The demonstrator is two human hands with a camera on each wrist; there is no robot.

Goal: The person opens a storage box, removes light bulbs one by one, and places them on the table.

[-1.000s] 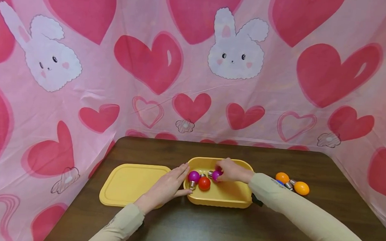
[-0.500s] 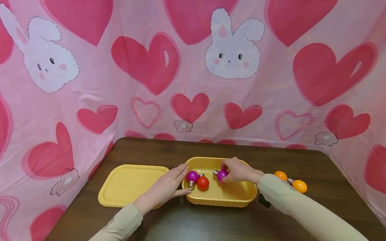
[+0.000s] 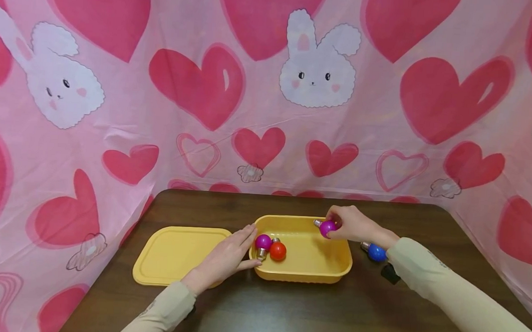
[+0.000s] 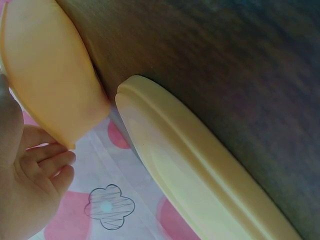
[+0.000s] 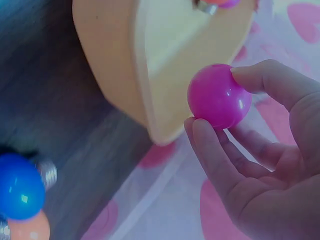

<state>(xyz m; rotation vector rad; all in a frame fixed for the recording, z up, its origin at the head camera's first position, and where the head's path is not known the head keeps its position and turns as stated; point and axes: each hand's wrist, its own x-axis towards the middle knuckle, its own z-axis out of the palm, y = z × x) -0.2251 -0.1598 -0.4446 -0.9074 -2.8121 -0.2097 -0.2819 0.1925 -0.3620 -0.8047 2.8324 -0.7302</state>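
Purple light bulb [image 3: 327,229]: lower right of frame centre, above yellow container [image 3: 303,277]. Right hand [image 3: 357,225]: grip pinching bulb. Left hand [image 3: 225,254]: fingers extended against container's left end. Advisable: container steady, pinch gentle.

The bulb [image 5: 219,96] at my fingertips [image 5: 202,131] looks smooth and glossy, its base [image 3: 317,222] metal; the box [image 3: 303,277] plastic, table [image 3: 281,312] wood, my sleeve [image 3: 449,291] cloth.
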